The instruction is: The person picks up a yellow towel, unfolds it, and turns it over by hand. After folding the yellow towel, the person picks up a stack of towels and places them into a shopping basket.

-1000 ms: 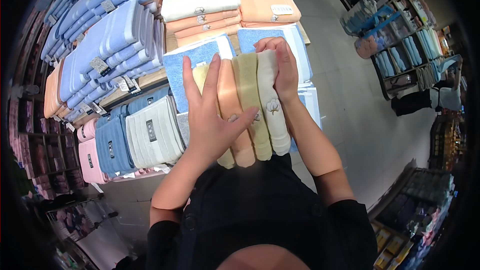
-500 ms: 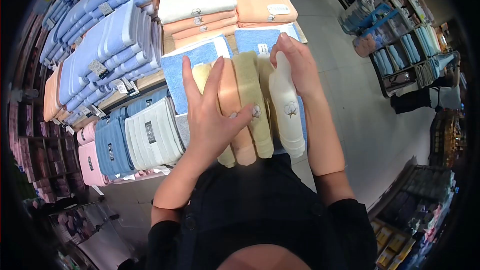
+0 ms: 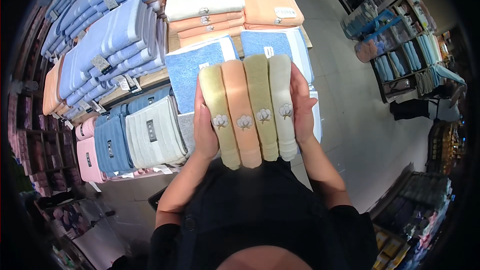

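A row of folded towels with cotton-flower embroidery is pressed side by side between my hands, in front of my body. From left to right come a pale yellow towel [image 3: 218, 97], a peach towel [image 3: 238, 92], an olive-green towel [image 3: 259, 90] and a white towel [image 3: 280, 85]. My left hand [image 3: 204, 130] grips the outer side of the yellow one. On the opposite end, my right hand [image 3: 302, 112] presses against the white one, its thumb sticking out. Fingers beneath and behind the row are partly hidden. Blue towels [image 3: 187, 62] lie flat just beyond it.
Stacks of light blue towels [image 3: 107, 35] stand at the left, with white and peach towels [image 3: 205, 0] at the back. Nearer are folded grey-white towels [image 3: 157, 137] and dark blue ones [image 3: 112, 145]. A person [image 3: 430, 102] stands by shelves [image 3: 400, 55] across the aisle.
The white towel, held apart in my right hand before, now sits tight against the olive one. My left hand has moved from the towels' front to the row's left side.
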### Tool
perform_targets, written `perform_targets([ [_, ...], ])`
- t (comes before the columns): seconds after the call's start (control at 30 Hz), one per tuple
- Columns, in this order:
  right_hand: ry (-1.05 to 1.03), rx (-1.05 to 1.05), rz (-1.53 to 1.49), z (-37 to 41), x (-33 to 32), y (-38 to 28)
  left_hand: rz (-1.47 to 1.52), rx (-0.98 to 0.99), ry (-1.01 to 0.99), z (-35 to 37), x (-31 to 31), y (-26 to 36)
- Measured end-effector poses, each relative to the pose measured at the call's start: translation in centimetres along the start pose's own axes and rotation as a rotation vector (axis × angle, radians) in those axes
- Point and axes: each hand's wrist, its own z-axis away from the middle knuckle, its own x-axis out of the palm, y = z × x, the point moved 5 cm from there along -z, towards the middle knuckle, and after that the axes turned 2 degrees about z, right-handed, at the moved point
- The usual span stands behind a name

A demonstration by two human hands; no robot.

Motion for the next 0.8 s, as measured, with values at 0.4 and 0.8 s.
perform_targets([
  [0.4, -0.148, 0.094, -0.101, 0.4, 1.8, 2.9, 0.230, -0.096, -0.011, 1.2, 1.7, -2.2],
  [0.8, -0.152, 0.005, 0.191, 0.6, 2.3, 2.5, 0.122, 0.000, -0.093, 0.4, 2.2, -2.1],
])
